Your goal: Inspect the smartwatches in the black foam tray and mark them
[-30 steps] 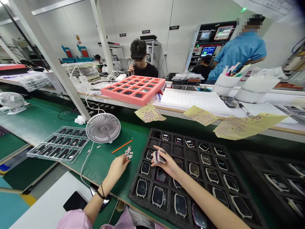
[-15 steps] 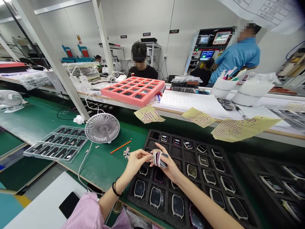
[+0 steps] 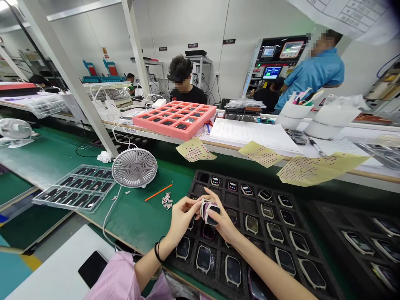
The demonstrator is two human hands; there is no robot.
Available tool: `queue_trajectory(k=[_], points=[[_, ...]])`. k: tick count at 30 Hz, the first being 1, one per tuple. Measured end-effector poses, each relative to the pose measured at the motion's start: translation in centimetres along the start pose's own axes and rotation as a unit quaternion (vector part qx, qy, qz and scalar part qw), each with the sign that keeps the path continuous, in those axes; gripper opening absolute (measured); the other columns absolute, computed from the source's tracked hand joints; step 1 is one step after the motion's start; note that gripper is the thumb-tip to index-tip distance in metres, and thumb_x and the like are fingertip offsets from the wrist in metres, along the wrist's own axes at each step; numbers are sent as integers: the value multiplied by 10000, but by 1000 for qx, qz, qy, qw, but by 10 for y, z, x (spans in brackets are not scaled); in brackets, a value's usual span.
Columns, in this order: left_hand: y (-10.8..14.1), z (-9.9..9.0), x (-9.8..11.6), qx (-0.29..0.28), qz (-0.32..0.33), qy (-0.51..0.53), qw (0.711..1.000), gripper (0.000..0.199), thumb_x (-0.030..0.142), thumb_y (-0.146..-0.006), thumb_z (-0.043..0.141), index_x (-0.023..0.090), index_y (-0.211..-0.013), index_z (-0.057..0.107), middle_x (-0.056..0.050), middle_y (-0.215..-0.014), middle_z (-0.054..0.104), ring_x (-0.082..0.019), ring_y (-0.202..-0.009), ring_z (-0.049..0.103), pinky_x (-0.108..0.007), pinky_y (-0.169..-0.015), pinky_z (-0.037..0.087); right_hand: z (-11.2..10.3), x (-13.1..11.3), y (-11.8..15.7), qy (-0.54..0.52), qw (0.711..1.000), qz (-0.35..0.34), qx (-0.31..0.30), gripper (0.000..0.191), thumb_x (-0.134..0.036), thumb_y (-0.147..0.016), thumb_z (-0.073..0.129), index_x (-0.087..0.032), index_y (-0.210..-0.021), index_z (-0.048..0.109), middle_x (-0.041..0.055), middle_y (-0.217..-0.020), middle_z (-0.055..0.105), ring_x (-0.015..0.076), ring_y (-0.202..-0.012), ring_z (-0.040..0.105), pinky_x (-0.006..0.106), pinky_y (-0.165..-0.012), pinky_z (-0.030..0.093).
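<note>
My right hand (image 3: pixel 224 223) is wrapped round a small stack of smartwatch bodies (image 3: pixel 213 216), the front one with its dark screen toward me. Beside it, my left hand (image 3: pixel 181 216) pinches at the left edge of the stack; whatever lies between its fingertips is hidden. Both hands are above a black foam tray (image 3: pixel 246 205), whose compartments hold several smartwatches (image 3: pixel 233 270) with pale or purple frames. A few near the back have lit screens. To the left of my hands lie small paper-like scraps (image 3: pixel 167 201) and an orange stick (image 3: pixel 158 192).
A white fan (image 3: pixel 134 168) stands left, near a clear plastic tray (image 3: pixel 93 204) of black parts. A second foam tray (image 3: pixel 328 216) is at right. On the shelf sit a pink foam tray (image 3: pixel 187 134) and papers (image 3: pixel 250 135). A phone (image 3: pixel 93 268) lies lower left. Co-workers are beyond.
The watch stack has turned in my right hand, so the front screen now faces me more. My left hand has shifted slightly right, its fingers still at the stack's edge.
</note>
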State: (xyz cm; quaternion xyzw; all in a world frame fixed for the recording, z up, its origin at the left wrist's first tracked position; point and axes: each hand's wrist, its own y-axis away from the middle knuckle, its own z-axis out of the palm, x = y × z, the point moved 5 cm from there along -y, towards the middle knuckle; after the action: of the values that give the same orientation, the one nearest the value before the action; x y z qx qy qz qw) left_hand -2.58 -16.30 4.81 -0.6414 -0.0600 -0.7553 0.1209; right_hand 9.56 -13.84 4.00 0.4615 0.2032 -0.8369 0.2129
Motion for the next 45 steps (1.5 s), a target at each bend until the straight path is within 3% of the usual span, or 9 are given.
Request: queue_trajectory(k=[8,14,17,20,23,29,39,43,45], points=[[22,28,-27,-147,-193,271,932,509,545,-743,693,177,-1085,612,-10,-788,581,-121,-728,552,-258,-710,473,17,-10,13,-91,994,58,-7,781,-406,-727,713,-343,-1417,352,33,-1062,612,167,-761,608,304,-710,495],[23,20,-25,-155,-147,201,956,531,516,-759,692,195,-1164,572,16,-754,574,-55,-534,464,-179,-534,379,20,-1,17,-89,992,88,0,827,-396,-692,748,-337,-1418,355,8,-942,629,154,-718,592,273,-650,479],[16,7,-27,-171,-137,98,971,538,595,-797,590,174,-1131,563,41,-649,534,-53,-427,403,-193,-455,354,25,2,16,-106,989,103,2,771,-390,-753,699,-343,-1429,331,13,-945,632,159,-710,604,302,-671,488],[2,-29,-19,-133,-23,-141,981,388,524,-806,594,181,-986,582,-25,-848,611,-135,-660,577,-242,-575,464,25,-1,13,-111,991,76,11,726,-357,-792,670,-370,-1427,317,19,-1007,616,165,-711,620,326,-669,494],[-7,-79,-10,-1,113,-441,890,200,383,-852,534,193,-889,585,-67,-1005,601,-230,-961,589,-341,-794,493,20,-9,9,-108,993,40,14,665,-347,-821,642,-381,-1411,338,24,-1038,592,174,-707,623,360,-659,505],[-7,-124,-37,37,65,-615,785,181,318,-870,470,182,-944,564,-91,-1016,612,-243,-902,634,-358,-739,529,14,-14,7,-109,993,33,7,606,-328,-842,618,-380,-1393,372,26,-1038,575,172,-705,616,383,-658,513],[-17,-120,-27,41,2,-567,823,108,276,-821,551,179,-799,591,-35,-771,671,-179,-645,643,-282,-587,493,14,-6,7,-136,988,68,24,616,-327,-836,624,-348,-1399,376,29,-1017,618,174,-704,613,352,-652,489],[-3,-86,11,-24,180,-484,856,153,294,-885,529,188,-862,636,-56,-871,723,-175,-766,674,-259,-620,509,14,-1,6,-157,981,115,21,599,-351,-842,606,-319,-1397,384,40,-989,644,183,-705,622,346,-643,472],[12,-60,36,-103,331,-444,826,148,243,-897,526,198,-878,665,-62,-896,737,-178,-833,684,-278,-716,528,16,1,7,-162,976,141,24,605,-368,-824,619,-314,-1386,399,38,-978,653,179,-693,620,346,-639,468]])
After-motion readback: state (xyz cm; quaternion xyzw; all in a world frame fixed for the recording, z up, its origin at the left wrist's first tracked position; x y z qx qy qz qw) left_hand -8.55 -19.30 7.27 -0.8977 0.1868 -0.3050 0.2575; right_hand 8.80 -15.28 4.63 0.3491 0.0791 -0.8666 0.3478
